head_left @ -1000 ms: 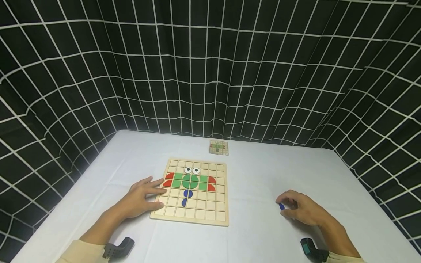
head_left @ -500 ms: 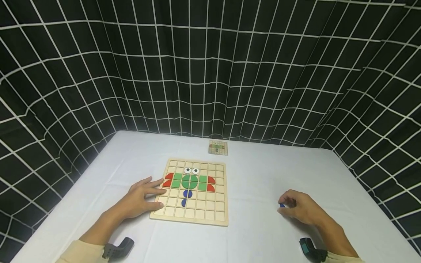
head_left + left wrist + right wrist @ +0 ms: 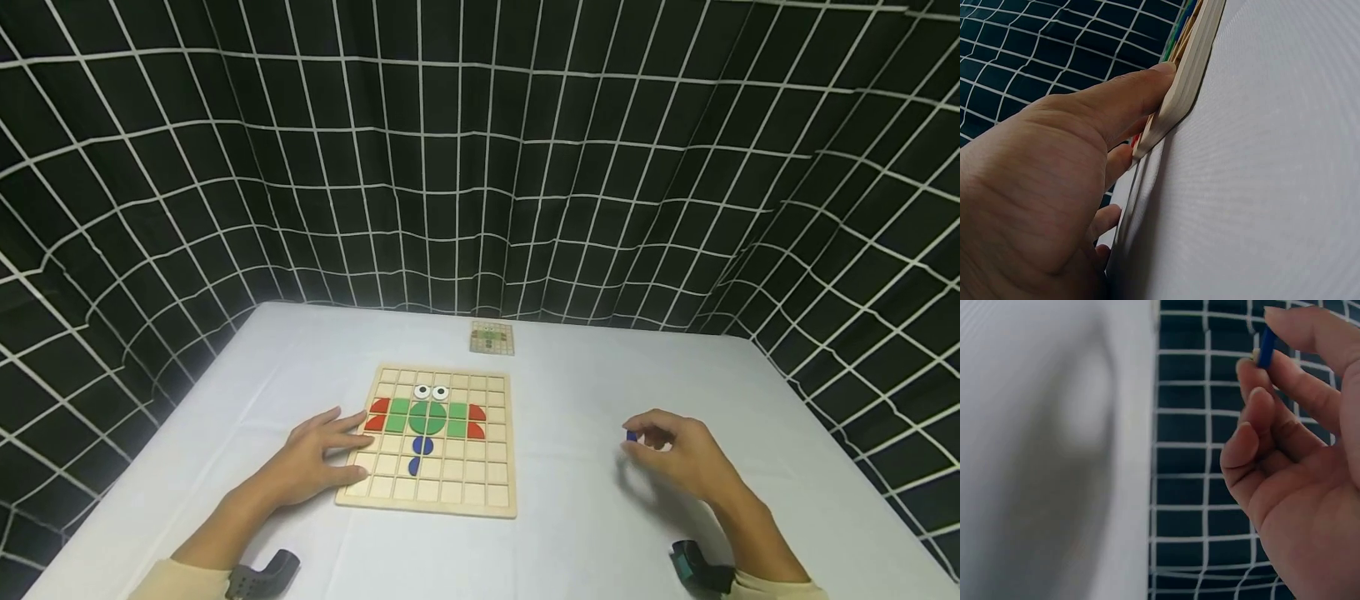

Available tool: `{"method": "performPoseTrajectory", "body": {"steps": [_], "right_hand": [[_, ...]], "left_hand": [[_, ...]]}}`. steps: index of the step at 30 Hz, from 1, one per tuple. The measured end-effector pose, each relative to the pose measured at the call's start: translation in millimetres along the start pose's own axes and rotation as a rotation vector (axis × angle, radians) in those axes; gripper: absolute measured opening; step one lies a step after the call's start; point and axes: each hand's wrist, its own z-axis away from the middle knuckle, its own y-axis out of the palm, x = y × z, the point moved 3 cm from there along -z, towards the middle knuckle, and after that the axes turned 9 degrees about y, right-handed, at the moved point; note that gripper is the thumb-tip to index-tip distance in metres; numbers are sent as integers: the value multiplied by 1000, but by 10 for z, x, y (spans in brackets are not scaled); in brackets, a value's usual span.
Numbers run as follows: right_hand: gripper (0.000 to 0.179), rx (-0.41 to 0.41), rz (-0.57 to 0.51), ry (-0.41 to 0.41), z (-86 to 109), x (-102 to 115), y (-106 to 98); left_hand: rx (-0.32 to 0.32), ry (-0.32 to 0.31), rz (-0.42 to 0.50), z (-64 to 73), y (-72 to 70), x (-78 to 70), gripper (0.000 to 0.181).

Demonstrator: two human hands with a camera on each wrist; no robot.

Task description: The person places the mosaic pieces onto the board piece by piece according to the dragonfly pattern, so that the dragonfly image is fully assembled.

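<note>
My right hand [image 3: 678, 454] pinches a small blue piece [image 3: 1267, 347] between thumb and fingers, raised over the cloth to the right of the board. The other fingers curl loosely below it in the right wrist view. Spread fingers of my left hand [image 3: 311, 458] rest on the left edge of the wooden grid board [image 3: 480, 492]. On that board lie two white eye pieces [image 3: 423, 392], a green circle of quarter pieces [image 3: 427, 418], light green squares [image 3: 457, 420], red quarter pieces [image 3: 476, 430], two blue half-round pieces [image 3: 427, 446] forming a circle, and another blue half-round piece [image 3: 414, 467] below.
A small picture card [image 3: 492, 337] with a similar coloured pattern lies behind the board. White cloth [image 3: 570, 517] covers the table, and a black curtain with white grid lines [image 3: 465, 167] surrounds its back and sides. Dark bands [image 3: 266, 575] sit at both wrists.
My right hand has lifted off the cloth with the blue piece and moved slightly up and left. My left hand stays on the board; the head view has shifted a little.
</note>
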Motion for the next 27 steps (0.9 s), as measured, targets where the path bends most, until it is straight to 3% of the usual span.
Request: {"method": "performPoseTrajectory", "body": {"steps": [4,16,27], "right_hand": [[20,-55,-45,-89,-45,261,-3],[26,-79,-186,-255,-134,983,275],[25,-47,-281,-279,-183,1401,580]], "left_hand": [[-9,-1,3,22,-18,2,49],[-7,-20,2,31,0,12,50],[-4,-7,-1,8,0,3,49]]}}
